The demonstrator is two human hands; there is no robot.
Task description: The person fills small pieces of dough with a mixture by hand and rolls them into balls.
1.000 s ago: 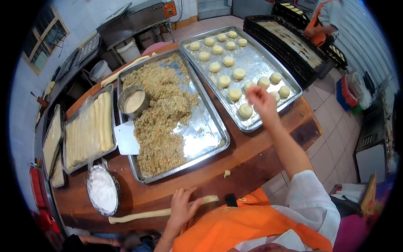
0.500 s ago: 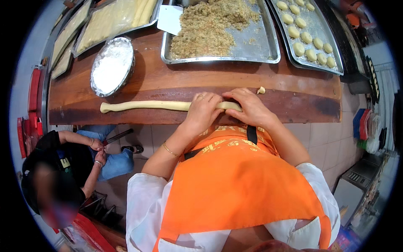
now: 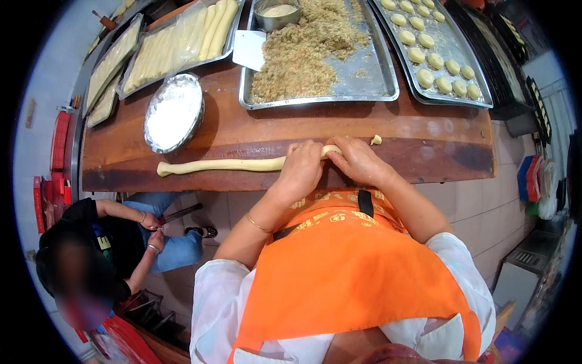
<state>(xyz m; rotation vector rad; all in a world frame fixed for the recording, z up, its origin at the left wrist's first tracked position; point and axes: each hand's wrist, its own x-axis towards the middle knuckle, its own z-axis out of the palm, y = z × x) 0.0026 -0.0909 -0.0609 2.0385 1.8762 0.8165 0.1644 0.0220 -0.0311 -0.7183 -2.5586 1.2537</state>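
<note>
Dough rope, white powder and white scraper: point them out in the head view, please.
Dough rope (image 3: 224, 165): head view, middle of its long uncovered stretch.
White powder (image 3: 174, 113): head view, middle of its surface.
White scraper (image 3: 248, 50): head view, middle of its flat face.

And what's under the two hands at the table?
A long pale dough rope runs under the left hand, and a short bit shows between it and the right hand. The wooden table lies below. The hands cover the rest; the rope's right end isn't clear.

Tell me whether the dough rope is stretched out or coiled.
Stretched out: the dough rope runs nearly straight along the wooden table to the left hand, which hides part.
</note>
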